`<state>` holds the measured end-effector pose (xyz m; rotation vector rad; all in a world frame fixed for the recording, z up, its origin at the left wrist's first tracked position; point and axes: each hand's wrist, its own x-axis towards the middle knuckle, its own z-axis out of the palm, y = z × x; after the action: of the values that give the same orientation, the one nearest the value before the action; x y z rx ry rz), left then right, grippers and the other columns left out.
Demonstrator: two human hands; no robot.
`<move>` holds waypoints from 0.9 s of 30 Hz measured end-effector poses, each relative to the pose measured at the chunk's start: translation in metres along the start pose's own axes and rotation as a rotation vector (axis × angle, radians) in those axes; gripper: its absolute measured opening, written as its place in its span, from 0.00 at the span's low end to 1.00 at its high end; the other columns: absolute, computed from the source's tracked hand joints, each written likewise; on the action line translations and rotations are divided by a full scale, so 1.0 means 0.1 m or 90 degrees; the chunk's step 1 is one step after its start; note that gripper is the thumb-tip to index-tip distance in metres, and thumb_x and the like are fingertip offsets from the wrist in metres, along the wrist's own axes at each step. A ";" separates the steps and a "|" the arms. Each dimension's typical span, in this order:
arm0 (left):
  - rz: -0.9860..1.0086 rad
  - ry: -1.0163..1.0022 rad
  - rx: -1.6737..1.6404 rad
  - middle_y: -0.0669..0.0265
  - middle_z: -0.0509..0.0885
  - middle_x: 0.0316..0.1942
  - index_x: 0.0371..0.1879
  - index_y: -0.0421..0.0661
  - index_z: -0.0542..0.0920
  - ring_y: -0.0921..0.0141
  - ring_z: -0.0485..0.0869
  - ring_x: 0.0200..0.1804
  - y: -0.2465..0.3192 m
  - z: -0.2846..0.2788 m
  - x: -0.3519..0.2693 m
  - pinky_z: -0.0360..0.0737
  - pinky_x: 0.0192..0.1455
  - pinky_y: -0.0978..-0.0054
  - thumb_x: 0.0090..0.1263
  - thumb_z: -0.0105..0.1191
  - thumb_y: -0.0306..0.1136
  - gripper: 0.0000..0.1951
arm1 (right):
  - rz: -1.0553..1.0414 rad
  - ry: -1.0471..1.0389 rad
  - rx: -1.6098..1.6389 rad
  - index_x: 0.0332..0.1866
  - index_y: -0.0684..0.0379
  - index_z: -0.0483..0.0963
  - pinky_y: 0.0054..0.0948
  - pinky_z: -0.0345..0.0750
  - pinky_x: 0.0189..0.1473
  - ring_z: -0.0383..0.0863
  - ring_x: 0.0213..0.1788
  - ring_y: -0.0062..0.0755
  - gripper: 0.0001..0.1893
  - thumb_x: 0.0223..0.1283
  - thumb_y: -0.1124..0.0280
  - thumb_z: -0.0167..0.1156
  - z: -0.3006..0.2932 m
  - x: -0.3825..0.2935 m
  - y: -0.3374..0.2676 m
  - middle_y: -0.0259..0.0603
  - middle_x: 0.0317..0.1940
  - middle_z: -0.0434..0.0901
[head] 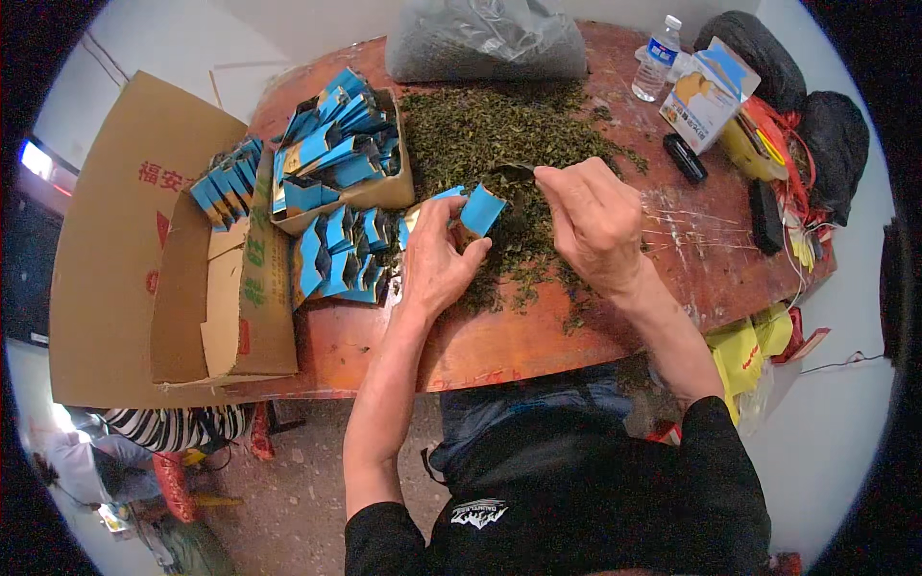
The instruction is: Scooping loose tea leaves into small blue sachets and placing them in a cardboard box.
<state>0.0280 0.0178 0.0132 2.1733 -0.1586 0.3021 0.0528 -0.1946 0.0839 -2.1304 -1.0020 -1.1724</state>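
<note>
My left hand [443,255] is closed around a small blue packet [483,210], tilted at the near edge of a heap of dried green leaves [504,129]. My right hand [594,216] pinches the end of a dark scoop or spoon [515,173], whose bowl is over the leaves just above the packet. Left of my left hand stand several blue packets [338,252] in rows on the table. More of them fill an open cardboard box [403,158] behind. The packet's lower part is hidden by my fingers.
A large cardboard carton [266,317] at the left holds a row of packets [230,180]. Behind the leaves sits a grey plastic bag [486,43]. A water bottle [655,61], a printed box [706,97] and a black case [685,158] are at the right of the wooden table [533,335].
</note>
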 end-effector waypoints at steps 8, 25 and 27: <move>-0.003 -0.001 0.016 0.54 0.81 0.52 0.58 0.42 0.78 0.55 0.84 0.51 -0.01 0.00 0.00 0.82 0.54 0.60 0.59 0.70 0.33 0.27 | -0.009 0.033 0.005 0.44 0.64 0.83 0.36 0.77 0.30 0.82 0.30 0.42 0.12 0.55 0.87 0.70 -0.02 0.06 0.04 0.44 0.30 0.83; -0.014 -0.012 -0.020 0.54 0.81 0.50 0.56 0.43 0.79 0.55 0.85 0.49 0.02 -0.01 0.00 0.82 0.54 0.60 0.59 0.68 0.31 0.25 | -0.006 -0.028 0.043 0.46 0.60 0.84 0.37 0.79 0.30 0.83 0.32 0.43 0.19 0.47 0.88 0.65 -0.05 -0.06 0.04 0.43 0.33 0.84; 0.004 -0.006 -0.008 0.55 0.81 0.48 0.56 0.43 0.80 0.57 0.85 0.46 0.04 -0.02 0.00 0.82 0.52 0.61 0.59 0.68 0.31 0.24 | -0.001 -0.037 0.055 0.46 0.60 0.84 0.37 0.79 0.31 0.83 0.32 0.43 0.19 0.47 0.88 0.65 -0.03 -0.07 0.04 0.43 0.33 0.83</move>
<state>0.0262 0.0170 0.0178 2.1619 -0.1718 0.2928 0.0519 -0.2018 0.0795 -2.1069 -1.0597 -1.0540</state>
